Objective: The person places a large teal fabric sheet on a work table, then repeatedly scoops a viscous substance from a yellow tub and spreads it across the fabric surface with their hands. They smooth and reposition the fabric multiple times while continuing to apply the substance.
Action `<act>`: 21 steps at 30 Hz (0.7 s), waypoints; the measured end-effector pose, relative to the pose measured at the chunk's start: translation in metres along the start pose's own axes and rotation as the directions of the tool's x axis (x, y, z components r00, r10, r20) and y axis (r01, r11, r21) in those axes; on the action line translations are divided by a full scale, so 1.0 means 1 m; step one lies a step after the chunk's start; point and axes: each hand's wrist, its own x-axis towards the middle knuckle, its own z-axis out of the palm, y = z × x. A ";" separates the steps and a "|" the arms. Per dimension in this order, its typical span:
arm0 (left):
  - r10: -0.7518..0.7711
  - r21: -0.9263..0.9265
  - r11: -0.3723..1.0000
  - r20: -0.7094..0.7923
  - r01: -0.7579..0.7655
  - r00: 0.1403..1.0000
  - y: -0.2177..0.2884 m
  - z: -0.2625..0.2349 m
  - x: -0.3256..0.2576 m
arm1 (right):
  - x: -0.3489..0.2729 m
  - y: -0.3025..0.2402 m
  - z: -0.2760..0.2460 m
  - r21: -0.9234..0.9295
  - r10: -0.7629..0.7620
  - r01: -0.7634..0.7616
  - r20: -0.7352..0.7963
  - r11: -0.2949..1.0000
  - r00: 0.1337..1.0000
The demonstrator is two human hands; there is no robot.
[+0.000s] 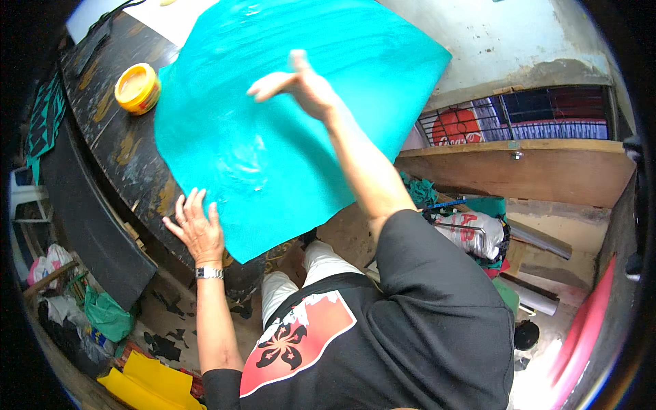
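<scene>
Smoothing teal sheet [287, 130]: left hand [198, 229], fingers spread, pins near edge; right hand [301, 85], fingers together, is best swept flat outward.

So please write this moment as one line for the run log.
left hand: flat on teal sheet edge | right hand: open, on sheet middle | yellow tub: open, beside sheet, on dark table

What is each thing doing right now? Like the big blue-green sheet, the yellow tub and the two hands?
Teal sheet: spread flat on the dark table, its near edge hanging over.
Yellow tub: open, no lid on, standing upright beside the sheet.
Left hand: fingers spread, pressing at the sheet's lower edge.
Right hand: open, flat over the sheet.
</scene>
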 end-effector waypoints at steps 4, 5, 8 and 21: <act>-0.015 0.063 0.998 0.031 0.013 0.999 -0.001 0.003 -0.002 | -0.112 0.021 -0.127 -0.500 -0.069 -0.271 -0.561 0.823 0.825; -0.006 0.077 0.997 0.023 0.004 1.000 -0.001 0.003 -0.002 | -0.133 0.028 -0.155 -0.602 -0.051 -0.484 -0.658 0.635 0.751; 0.007 0.112 0.994 0.022 -0.009 1.000 -0.003 0.005 -0.003 | -0.172 0.044 -0.227 -0.613 0.074 -0.781 -0.779 0.122 0.623; 0.035 0.040 0.999 -0.008 -0.035 0.999 0.000 -0.001 0.000 | -0.113 0.064 -0.211 -0.861 0.222 -0.508 -0.497 -0.010 0.839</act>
